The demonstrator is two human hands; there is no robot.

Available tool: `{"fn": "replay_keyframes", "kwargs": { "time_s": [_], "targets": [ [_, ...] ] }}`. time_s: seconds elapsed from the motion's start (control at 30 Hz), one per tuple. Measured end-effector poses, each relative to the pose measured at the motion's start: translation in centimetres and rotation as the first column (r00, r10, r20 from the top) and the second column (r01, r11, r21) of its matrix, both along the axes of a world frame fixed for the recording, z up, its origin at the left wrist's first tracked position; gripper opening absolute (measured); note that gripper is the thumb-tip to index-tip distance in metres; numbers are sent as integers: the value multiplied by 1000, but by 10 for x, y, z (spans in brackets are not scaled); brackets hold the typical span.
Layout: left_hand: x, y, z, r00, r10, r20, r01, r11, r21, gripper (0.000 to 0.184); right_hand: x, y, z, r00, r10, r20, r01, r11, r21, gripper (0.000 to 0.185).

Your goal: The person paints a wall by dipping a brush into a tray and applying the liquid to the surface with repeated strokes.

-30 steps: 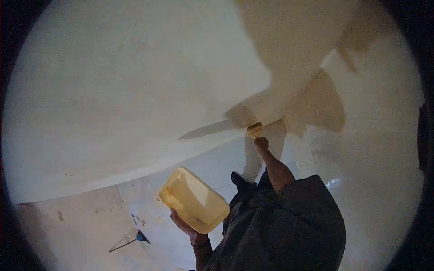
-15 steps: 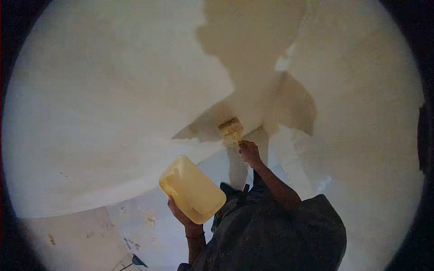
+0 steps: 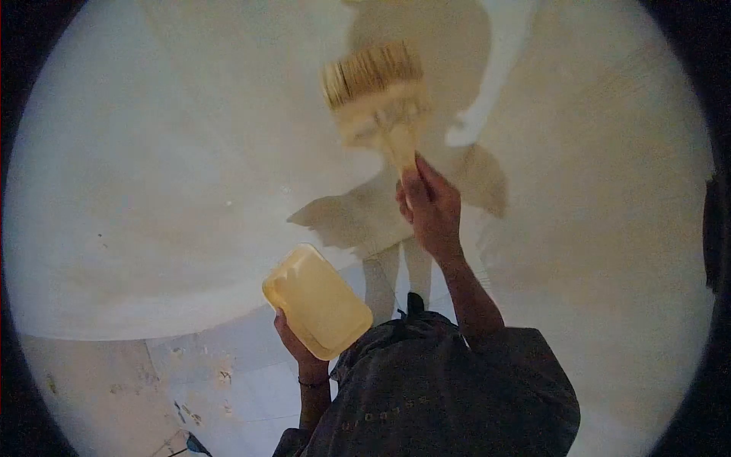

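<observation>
My right hand (image 3: 435, 209) is closed around the handle of a wide paintbrush (image 3: 381, 107), its bristles pointing up and to the left. The brush is close to the camera, in front of a pale wall (image 3: 190, 190); whether the bristles touch the wall I cannot tell. Lower down, my left hand (image 3: 293, 339) grips the side of a yellowish plastic tub (image 3: 324, 305). The tub's open side faces the camera, and a thin yellowish residue shows inside it.
A curved lower edge separates the wall from the stained, spotted floor (image 3: 228, 388). At the lower left lies a small dark blue object (image 3: 196, 444) with a thin dark line beside it. My shadow falls across the wall.
My right hand has raised the brush from low by the wall up and nearer to the camera. The tub has shifted slightly up and left in view, still in my left hand.
</observation>
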State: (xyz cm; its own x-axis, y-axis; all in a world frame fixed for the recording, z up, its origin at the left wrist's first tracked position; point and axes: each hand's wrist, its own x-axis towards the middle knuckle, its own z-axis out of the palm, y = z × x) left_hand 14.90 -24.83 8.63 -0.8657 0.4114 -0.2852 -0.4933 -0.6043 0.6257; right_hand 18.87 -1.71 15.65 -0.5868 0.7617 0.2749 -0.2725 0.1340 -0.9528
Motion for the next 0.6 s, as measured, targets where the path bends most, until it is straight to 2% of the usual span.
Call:
{"fn": "replay_keyframes", "kwargs": {
  "time_s": [0.03, 0.1, 0.17, 0.2, 0.23, 0.27, 0.3, 0.37, 0.4, 0.47, 0.5, 0.6],
  "targets": [
    [1, -2, 1, 1000, -15, -21, 15, 1000, 15, 43, -3, 2, 19, 1000, 3, 4, -3, 1000, 0, 39],
    [2, -6, 0, 999, -22, -46, 24, 999, 31, 43, -12, 8, 48, 984, 153, -89, -158, 987, -44, 38],
    [1, -12, -5, 995, -3, -97, -3, 998, -63, 43, -31, 18, 47, 978, 193, -82, -196, 980, -38, 37],
    [3, -12, -3, 995, 6, -95, -12, 998, -60, 43, -38, 21, 41, 972, 224, -76, -228, 973, -37, 36],
    [6, -11, 3, 998, 6, -56, -5, 1000, 13, 43, -42, 20, 36, 969, 234, -74, -237, 971, -35, 36],
    [8, -10, 6, 1000, 4, -18, -2, 996, 87, 43, -45, 19, 28, 975, 199, -98, -203, 979, -32, 31],
    [8, -10, 5, 1000, 16, -17, -14, 996, 88, 43, -48, 18, 20, 979, 165, -122, -170, 985, -30, 28],
    [11, -13, 2, 996, 62, -59, -64, 997, -43, 45, -44, 16, 0, 975, 202, -91, -206, 977, -46, 27],
    [12, -12, 3, 996, 69, -56, -72, 996, -46, 45, -40, 15, -12, 973, 224, -60, -228, 972, -63, 27],
    [12, -6, 7, 998, 40, 37, -43, 997, 63, 48, -32, 12, -41, 973, 227, -45, -230, 968, -101, 27],
    [11, -6, 7, 998, 46, 39, -49, 997, 60, 48, -30, 9, -57, 974, 225, -31, -227, 964, -138, 27],
    [12, -10, -2, 996, 89, 18, -88, 995, -51, 50, -17, 5, -115, 973, 219, 66, -207, 966, -156, 28]
  ]
}}
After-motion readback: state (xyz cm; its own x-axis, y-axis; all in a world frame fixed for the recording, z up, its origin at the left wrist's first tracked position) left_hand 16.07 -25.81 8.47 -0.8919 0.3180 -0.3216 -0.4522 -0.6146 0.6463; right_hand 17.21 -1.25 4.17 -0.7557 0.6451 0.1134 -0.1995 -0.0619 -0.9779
